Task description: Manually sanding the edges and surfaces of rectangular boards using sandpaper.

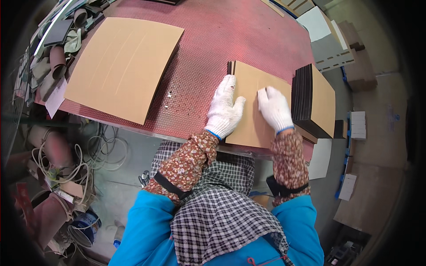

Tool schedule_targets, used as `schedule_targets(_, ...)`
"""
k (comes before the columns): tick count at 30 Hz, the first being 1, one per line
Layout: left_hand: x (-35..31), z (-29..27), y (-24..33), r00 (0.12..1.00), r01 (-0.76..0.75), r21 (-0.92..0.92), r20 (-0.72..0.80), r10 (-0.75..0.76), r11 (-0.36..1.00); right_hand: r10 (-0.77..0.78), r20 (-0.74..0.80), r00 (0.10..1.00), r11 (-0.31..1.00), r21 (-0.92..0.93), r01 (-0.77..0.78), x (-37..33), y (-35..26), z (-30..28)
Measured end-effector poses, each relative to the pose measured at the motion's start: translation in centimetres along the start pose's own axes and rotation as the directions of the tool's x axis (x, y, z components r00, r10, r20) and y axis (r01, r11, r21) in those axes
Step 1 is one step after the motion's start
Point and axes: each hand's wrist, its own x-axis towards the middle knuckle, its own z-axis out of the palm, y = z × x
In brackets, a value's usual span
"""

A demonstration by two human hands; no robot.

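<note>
A tan rectangular board (255,126) with dark edges lies in front of me on the red mesh-topped table, with more dark-edged layers showing at its far left corner. My left hand (225,106), in a white knit glove, rests along its left edge with fingers stretched out and thumb apart. Over the middle of the board, my right hand (274,106), also gloved, is closed with the fingers curled in. What it holds, if anything, is hidden. Close by on the right stands a stack of dark-edged boards (320,99) with a tan top.
A larger tan board stack (126,66) with faint pale lines lies at the table's left. Beyond it are piled sandpaper rolls and scraps (57,60). White boxes (330,40) stand past the right edge. Hoses (106,146) and a blue bucket (84,228) sit on the floor.
</note>
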Motion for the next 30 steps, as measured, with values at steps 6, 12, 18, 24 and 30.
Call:
schedule_targets(6,-0.2,-0.2,0.2,0.999,-0.031,0.052,-0.008,0.031,0.998,-0.164,0.134,0.977,0.978,-0.107,0.179,-10.9,-1.1,-0.8)
schedule_targets(12,-0.6,0.3,-0.9,0.996,-0.060,-0.043,-0.070,0.056,0.997,0.094,0.113,0.989,0.980,0.166,-0.112,-14.2,0.2,-0.6)
schedule_targets(18,-4.8,-2.8,2.4,0.997,0.062,0.277,0.016,-0.069,0.959,0.132,-0.498,0.857,0.979,-0.071,-0.192,-13.8,6.8,0.9)
schedule_targets(24,-6.1,-3.3,2.8,0.995,0.094,0.354,0.006,-0.103,0.930,0.346,-0.365,0.864,0.938,0.152,-0.312,-14.0,6.4,0.8)
schedule_targets(30,-4.3,-5.7,3.9,0.996,0.056,0.169,-0.082,-0.043,0.984,0.357,-0.261,0.897,0.796,0.587,-0.146,-14.0,6.4,0.7)
